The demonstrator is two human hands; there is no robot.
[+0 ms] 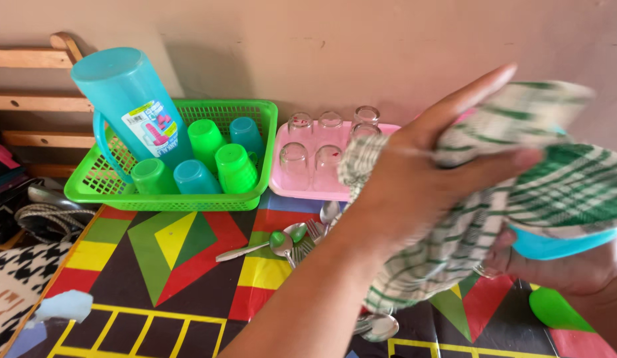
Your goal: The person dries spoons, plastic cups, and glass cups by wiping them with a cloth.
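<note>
Here the left hand [421,179] presses a green checked cloth [521,192] over a blue cup [560,242], fingers flat, pointing up and right. The right hand [574,268] cups the blue cup from below. Left of the hands, a tall blue jug [126,106] with a small white label leans in a green basket [255,113] with five cups. Six glasses sit on a pink tray [282,189].

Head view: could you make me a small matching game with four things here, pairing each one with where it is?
Things:
1. jug
2. glasses
3. spoons
4. cloth

Places:
A. on the patterned table cover
B. in the pink tray
C. in the person's hands, around a blue cup
D. in the green basket, with cups

Pairs: 1-D, 2-B, 3-A, 4-C
</note>
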